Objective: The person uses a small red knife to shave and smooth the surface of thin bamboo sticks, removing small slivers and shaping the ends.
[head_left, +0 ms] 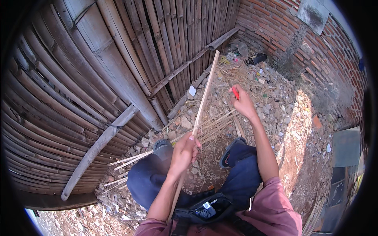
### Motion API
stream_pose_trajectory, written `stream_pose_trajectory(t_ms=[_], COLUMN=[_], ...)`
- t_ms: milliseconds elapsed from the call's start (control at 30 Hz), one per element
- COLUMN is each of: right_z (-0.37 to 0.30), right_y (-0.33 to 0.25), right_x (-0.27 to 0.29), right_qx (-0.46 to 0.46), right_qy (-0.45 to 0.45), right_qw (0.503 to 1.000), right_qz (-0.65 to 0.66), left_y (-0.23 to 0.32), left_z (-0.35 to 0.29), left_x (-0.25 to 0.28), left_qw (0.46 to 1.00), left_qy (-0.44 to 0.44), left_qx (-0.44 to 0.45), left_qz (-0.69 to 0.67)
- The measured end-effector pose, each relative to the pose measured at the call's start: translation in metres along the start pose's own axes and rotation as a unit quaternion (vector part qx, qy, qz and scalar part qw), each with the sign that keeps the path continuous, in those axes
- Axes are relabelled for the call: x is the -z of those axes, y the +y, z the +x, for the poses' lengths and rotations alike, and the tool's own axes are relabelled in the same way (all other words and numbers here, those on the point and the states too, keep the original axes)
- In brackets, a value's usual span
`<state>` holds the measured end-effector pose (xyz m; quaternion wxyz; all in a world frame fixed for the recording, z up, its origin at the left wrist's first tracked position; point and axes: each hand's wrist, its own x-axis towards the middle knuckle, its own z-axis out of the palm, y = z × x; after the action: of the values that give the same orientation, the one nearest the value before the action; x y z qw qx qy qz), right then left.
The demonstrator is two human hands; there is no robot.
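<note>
A long, pale bamboo strip [206, 92] stands tilted in front of me, its far end up by the bamboo wall and its lower end running down past my left forearm. My left hand [184, 152] is closed around it below the middle. Off to the strip's right, my right hand [245, 105] grips a small red-handled tool [235, 93]; its working end is too faint to make out. This hand is apart from the strip. Between my feet, several split bamboo strips [214, 128] lie on the ground.
A bamboo slat wall [173, 43] with thick poles rises close on the left. Behind the rubble, a brick wall [271, 31] closes the far right. Stones, straw and litter cover the ground [271, 98]. A black box [256, 59] lies near the corner. Grey panels [346, 147] lean at the right.
</note>
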<state>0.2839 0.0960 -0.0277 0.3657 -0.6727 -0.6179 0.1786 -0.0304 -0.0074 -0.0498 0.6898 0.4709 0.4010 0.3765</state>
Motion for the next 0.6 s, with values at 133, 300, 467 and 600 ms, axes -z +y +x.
stream_pose_trajectory(t_ms=[133, 300, 467, 600], right_z=[-0.020, -0.059, -0.084, -0.092], right_y=[-0.005, -0.053, -0.076, -0.073], right_x=[-0.003, -0.011, -0.010, -0.014], right_qx=[0.052, 0.052, 0.156, 0.200], right_qy=[-0.074, -0.111, -0.139, -0.129], right_qw=[0.991, 0.980, 0.977, 0.971], right_qz=[0.095, 0.154, 0.030, 0.007], left_y=[0.001, 0.012, 0.018, 0.021], left_z=[0.005, 0.002, 0.000, 0.001], left_x=[-0.002, -0.001, -0.004, -0.005], left_qw=[0.998, 0.996, 0.994, 0.993], left_qy=[-0.024, -0.042, -0.057, -0.055], left_qx=[0.006, 0.018, 0.017, 0.021], left_qz=[-0.051, -0.075, -0.097, -0.100])
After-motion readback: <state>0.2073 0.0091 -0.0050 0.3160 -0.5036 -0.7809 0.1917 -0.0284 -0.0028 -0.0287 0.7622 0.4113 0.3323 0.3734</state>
